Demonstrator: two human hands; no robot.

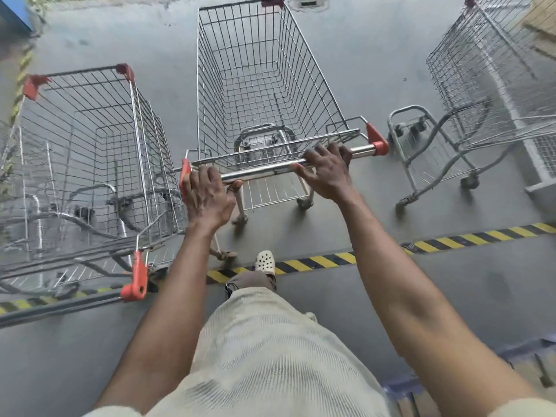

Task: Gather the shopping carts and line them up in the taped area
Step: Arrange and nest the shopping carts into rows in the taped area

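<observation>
chrome handle [264,171], left hand [207,197], right hand [328,170]

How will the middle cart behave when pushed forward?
The middle cart likely rolls easily: casters on smooth floor. Probably light, being open wire and empty. It may swerve; left hand and right hand gripping the handle should steady it.

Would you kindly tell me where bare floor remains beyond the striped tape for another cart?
The widest bare floor lies between the middle cart and the right cart, beyond the striped tape, though the right cart's lower frame juts in. Between the left cart and the middle cart it is crowded.
</observation>
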